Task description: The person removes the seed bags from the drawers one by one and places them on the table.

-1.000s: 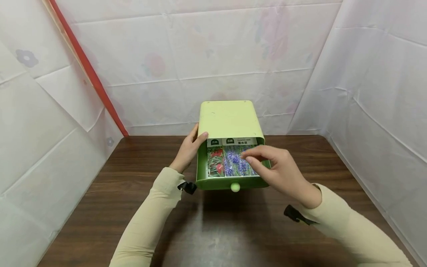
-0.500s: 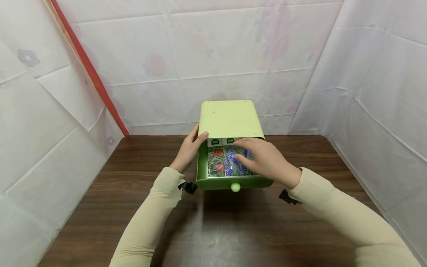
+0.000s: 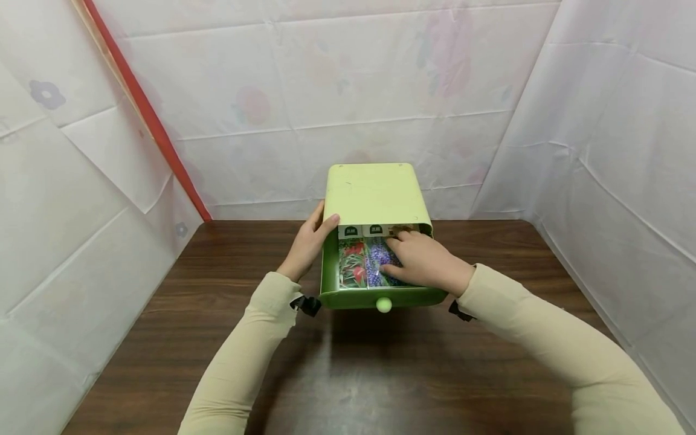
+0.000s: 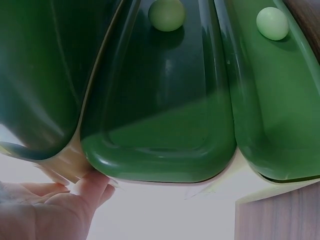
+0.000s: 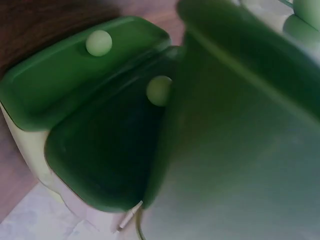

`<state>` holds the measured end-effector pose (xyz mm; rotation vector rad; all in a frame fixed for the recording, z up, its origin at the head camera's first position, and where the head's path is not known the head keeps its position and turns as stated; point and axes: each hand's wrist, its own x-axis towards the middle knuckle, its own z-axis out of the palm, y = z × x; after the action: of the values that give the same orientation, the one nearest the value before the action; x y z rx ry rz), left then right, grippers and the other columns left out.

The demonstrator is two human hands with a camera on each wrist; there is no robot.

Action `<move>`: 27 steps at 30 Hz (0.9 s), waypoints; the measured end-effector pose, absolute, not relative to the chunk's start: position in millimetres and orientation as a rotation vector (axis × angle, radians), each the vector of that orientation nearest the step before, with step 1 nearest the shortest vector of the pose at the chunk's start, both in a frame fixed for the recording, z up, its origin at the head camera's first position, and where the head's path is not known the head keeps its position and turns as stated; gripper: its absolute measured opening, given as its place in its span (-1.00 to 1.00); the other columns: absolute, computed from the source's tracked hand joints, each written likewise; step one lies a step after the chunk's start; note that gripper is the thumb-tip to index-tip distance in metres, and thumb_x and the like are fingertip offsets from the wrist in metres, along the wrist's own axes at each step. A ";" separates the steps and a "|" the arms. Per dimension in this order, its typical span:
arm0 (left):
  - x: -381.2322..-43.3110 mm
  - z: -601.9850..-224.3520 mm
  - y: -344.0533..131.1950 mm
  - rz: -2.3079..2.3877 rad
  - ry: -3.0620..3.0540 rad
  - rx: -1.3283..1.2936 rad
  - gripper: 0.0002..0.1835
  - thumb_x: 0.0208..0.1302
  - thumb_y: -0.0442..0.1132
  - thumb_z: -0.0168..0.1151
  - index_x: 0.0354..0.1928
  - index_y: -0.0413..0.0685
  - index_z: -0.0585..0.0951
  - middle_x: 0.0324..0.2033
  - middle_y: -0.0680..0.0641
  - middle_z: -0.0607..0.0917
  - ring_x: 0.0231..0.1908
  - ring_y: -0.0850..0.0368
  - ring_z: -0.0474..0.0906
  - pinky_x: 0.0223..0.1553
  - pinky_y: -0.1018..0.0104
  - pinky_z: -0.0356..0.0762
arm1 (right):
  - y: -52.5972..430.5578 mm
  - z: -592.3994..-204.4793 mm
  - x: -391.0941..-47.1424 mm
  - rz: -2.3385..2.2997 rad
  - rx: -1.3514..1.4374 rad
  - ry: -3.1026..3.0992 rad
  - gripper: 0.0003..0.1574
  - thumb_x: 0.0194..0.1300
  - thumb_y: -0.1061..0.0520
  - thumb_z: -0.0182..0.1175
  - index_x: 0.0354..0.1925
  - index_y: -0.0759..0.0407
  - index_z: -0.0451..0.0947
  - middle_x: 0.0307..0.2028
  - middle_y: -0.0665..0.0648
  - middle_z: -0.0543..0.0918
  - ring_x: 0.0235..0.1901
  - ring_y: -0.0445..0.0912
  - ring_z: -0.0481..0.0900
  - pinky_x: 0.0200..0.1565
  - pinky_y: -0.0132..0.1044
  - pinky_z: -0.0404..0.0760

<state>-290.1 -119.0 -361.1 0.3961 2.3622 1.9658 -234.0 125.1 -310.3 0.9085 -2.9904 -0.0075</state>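
The pale green cabinet [image 3: 375,193] is under the left hand [image 3: 306,248], which rests at its corner, fingers fairly straight. Into the drawer [image 3: 348,300] the right hand [image 3: 426,261] has reached deeper, half spread over flower packets [image 3: 352,264]; handling seems begun, pinching I cannot tell.

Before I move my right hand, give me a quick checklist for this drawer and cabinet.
1. Top drawer out far enough to see the packets: ok, pulled forward.
2. Cabinet steadied: ok, left hand rests on its left side.
3. Right hand over the drawer: ok, above the purple-flower packet.
4. Packet gripped: cannot tell, fingertips partly hidden.
5. Red-flower packet uncovered by the hands: ok.
6. Middle drawer and bottom drawer shut: ok, both look closed.
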 end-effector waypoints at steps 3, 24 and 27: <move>-289.2 -361.1 -118.9 1.968 2.358 0.399 -0.09 0.36 0.31 0.05 0.57 0.24 -0.11 0.54 0.05 0.03 0.47 0.03 0.13 0.37 -0.03 0.31 | 123.4 -313.0 -235.4 0.011 0.911 -3.035 -0.16 0.40 -0.27 0.11 0.34 0.33 0.38 0.23 0.39 0.50 0.19 0.24 0.49 0.21 0.11 0.48; -290.4 -361.5 -118.1 1.996 2.333 0.414 -0.11 0.38 0.28 0.05 0.57 0.23 -0.11 0.55 0.04 0.01 0.51 0.07 0.03 0.45 0.01 0.17 | 123.4 -313.5 -242.9 0.449 0.832 -3.093 -0.20 0.40 -0.19 0.15 0.41 0.22 0.30 0.27 0.30 0.49 0.21 0.19 0.49 0.14 0.11 0.53; -290.8 -361.9 -118.0 1.996 2.338 0.419 -0.11 0.38 0.28 0.05 0.57 0.22 -0.11 0.55 0.04 0.01 0.51 0.08 0.02 0.46 0.02 0.15 | 122.8 -312.9 -242.5 0.443 0.844 -3.104 -0.19 0.39 -0.18 0.17 0.42 0.20 0.29 0.28 0.30 0.48 0.22 0.18 0.49 0.15 0.11 0.53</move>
<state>-290.8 -118.0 -361.9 0.4188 2.3382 1.9957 -242.5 122.8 -312.9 0.8441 -3.1036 0.4430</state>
